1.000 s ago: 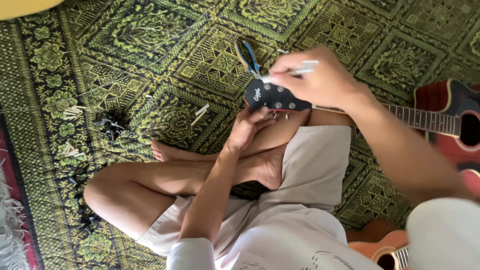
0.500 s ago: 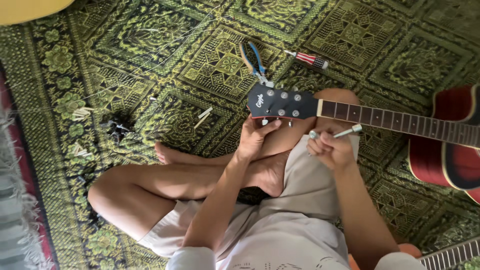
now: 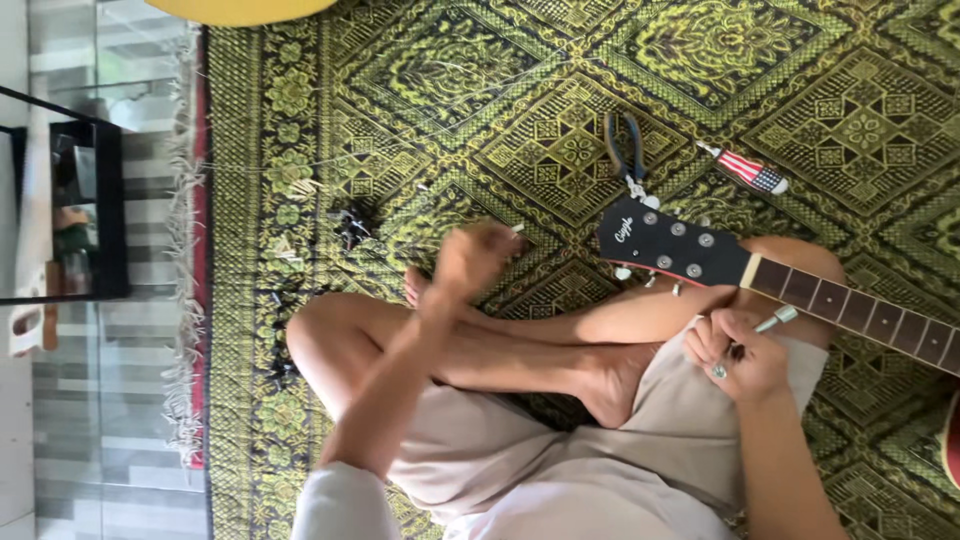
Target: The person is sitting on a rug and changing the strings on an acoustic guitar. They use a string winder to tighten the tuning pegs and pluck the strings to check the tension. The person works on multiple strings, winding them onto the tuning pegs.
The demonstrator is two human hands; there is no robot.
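I sit cross-legged on a green patterned rug [image 3: 500,90]. A guitar's black headstock [image 3: 665,245] rests over my right knee, and its neck [image 3: 860,310] runs off to the right. My left hand [image 3: 475,258] is out over the rug left of the headstock, above my foot. Its fingers are curled around a small white piece [image 3: 517,229] that pokes out at the fingertips. My right hand [image 3: 745,350] lies on my lap just below the neck and grips a small silver tool [image 3: 778,319], tip pointing up-right.
Blue-handled pliers [image 3: 625,150] and a red-and-white striped tool [image 3: 750,172] lie on the rug beyond the headstock. A cluster of small black parts [image 3: 352,222] and pale bits [image 3: 290,250] lies to the left. A black frame [image 3: 105,210] stands on the tiled floor past the rug's fringe.
My left hand left the underside of the headstock and moved left onto the rug, closing on the white piece. My right hand stays on my lap with the silver tool.
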